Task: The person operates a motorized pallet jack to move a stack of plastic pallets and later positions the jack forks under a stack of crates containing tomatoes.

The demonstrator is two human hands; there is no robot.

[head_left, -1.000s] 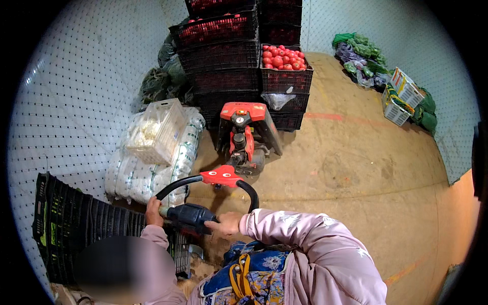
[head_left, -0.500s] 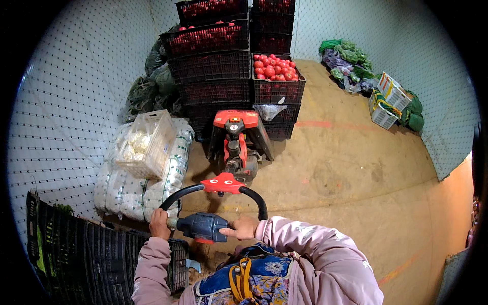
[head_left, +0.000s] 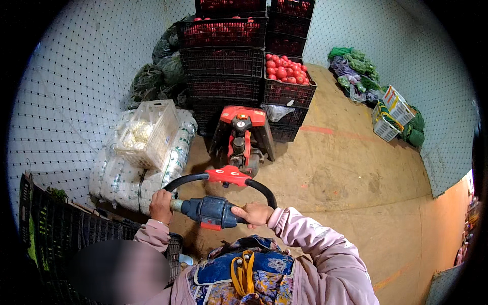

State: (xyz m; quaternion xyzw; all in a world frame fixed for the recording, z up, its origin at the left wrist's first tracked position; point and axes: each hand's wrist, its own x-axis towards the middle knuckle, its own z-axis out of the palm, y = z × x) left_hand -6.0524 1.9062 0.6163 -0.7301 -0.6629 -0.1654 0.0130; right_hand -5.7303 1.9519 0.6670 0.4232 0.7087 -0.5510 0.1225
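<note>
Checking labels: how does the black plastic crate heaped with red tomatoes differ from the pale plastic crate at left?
The black crate holds red tomatoes; the pale crate holds whitish produce. The black crate sits on another crate; the pale one on white bundles. Both contain produce.

No word or number can be read here. On the red handle head [head_left: 228, 176] there are two white signs, which look like a pair of eyes. The red pallet truck [head_left: 247, 144] carries one round white sticker [head_left: 241, 124] on its front, but its sign is too small to tell. On the white wrapped bales [head_left: 114, 184] some green print is visible, also too small for reading. The upper white crate [head_left: 399, 105] bears orange and yellow stripes.
</note>
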